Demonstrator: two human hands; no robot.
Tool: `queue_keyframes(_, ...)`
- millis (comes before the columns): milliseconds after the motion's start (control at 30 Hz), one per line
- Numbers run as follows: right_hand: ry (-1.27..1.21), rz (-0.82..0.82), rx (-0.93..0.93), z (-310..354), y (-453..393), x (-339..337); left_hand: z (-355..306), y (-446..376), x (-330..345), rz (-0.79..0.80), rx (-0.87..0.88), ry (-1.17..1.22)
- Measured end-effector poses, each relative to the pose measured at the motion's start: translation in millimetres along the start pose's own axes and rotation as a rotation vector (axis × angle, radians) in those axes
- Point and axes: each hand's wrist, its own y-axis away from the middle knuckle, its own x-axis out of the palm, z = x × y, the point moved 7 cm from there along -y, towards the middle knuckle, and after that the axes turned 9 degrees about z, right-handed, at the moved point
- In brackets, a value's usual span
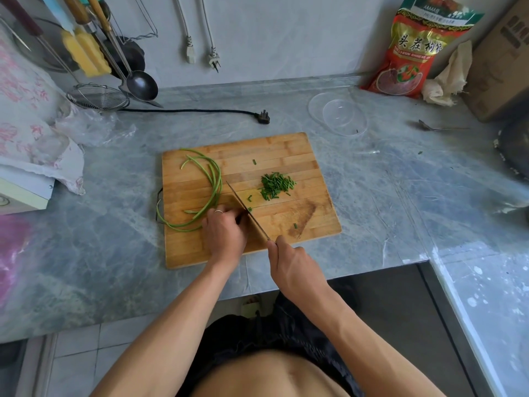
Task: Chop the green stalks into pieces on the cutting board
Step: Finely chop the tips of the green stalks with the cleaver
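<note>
The green stalks [213, 179] are lying in a long curve on the left part of the cutting board [286, 156], with one loop running past the board's left edge onto the counter [372, 196]. The left hand [221, 233] is pressing down on the near ends of the stalks with curled fingers; the stalk tips beneath it are hidden, so the exact hold is hard to confirm, though it appears to be pinning them. A ring is showing on one finger.

The right hand [289, 265] is gripping the handle of the knife [247, 210], fingers wrapped fully around it; the handle itself is concealed. The blade is slanting across the board, just right of the left hand's knuckles.

A pile of chopped pieces [276, 184] is sitting right of the blade, near the board's middle, with a few stray bits scattered around it.

Beyond the board's far right corner, a clear plastic lid [337, 113] is resting on the counter. Further back on that side, a red and green packet [415, 50] is leaning against the wall; it is bearing Chinese characters and the partly readable words "CHINESE". A cardboard box [503, 61] is cut off by the frame edge.

Beyond the board's far left corner, a black plug [264, 117], a wire skimmer [98, 97] and a ladle [141, 84] are lying or hanging.
</note>
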Motion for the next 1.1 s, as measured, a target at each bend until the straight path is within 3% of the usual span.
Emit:
queue_keyframes(267, -0.027, -0.037, -0.021, 3.3, -10.2, 5.3, -5.2, 2.9, -3.6, -0.009, 0.016, -0.012)
queue_keyframes(800, -0.326, -0.016, 0.043, -9.7, -40.0, -10.9, -1.3, 7.9, -5.8, -0.033, 0.069, 0.088)
queue_keyframes(1100, -0.347, -0.037, -0.043, -10.3, -35.2, -26.8, 4.5, 0.7, -17.1, 0.066, 0.014, 0.476)
